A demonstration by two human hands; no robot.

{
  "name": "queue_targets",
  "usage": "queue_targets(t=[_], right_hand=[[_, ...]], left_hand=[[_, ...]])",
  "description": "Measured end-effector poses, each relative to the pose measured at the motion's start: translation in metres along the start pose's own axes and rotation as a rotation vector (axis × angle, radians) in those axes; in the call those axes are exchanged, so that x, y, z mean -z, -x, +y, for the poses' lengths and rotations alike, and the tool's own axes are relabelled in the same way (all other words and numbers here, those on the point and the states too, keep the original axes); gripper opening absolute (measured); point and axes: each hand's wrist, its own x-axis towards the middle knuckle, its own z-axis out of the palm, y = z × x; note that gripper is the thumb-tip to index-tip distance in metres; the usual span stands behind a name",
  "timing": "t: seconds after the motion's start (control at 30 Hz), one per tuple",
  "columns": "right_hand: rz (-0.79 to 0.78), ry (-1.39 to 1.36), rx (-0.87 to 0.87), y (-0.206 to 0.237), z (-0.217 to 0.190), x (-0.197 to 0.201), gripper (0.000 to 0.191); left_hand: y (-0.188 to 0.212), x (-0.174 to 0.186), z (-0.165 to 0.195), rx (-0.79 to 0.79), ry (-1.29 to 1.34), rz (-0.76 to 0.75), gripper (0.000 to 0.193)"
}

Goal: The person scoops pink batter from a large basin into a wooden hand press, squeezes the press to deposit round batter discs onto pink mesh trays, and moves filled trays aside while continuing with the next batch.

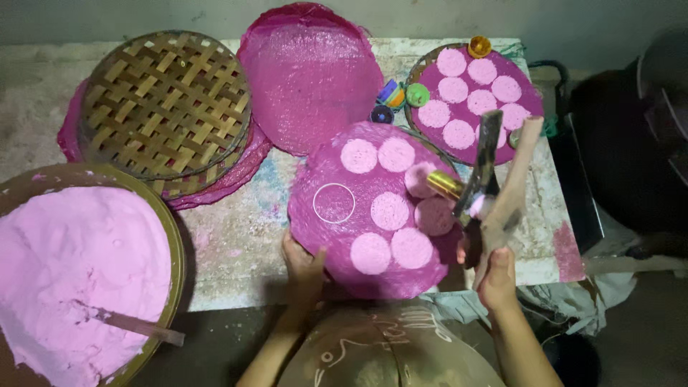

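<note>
- Left hand [302, 259] gripping the near rim of a round tray [315, 236] lined with magenta cloth, thumb on top, fingers curled under out of sight
- Right hand [494, 266] closed around the handles of a hinged press tool [481, 188], brass cup [444, 183] at its far end hovering over the tray's right side
- On the tray between the hands: pale pink powder discs [390, 211], seven or so, plus one bare ring mark [334, 203] just beyond the left hand
- Beyond the right hand: second tray [424, 75], same cloth, carrying more pink discs [459, 133]
- Between the two trays, ahead of the hands: small coloured caps [417, 94], an orange one [479, 47] at the far edge
- Straight ahead of the left hand, farther off: loose magenta cloth [308, 79] lying flat
- Far left of the left hand: woven bamboo tray [165, 104] upside-down, resting on more cloth
- Near left, well apart from the left hand: basket [174, 236] heaped with pink powder [72, 272], a flat stick [132, 326] lying in it
- All on a stained table [236, 244]
</note>
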Motion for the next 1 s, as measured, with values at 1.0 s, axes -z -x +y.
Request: queue_targets(t=[1.0], right_hand=[[-0.435,0.277,-0.283,-0.045,-0.010,-0.023,0.078]], left_hand=[[-0.119,-0.058,0.072,0.227,0.267,-0.505,0.100]])
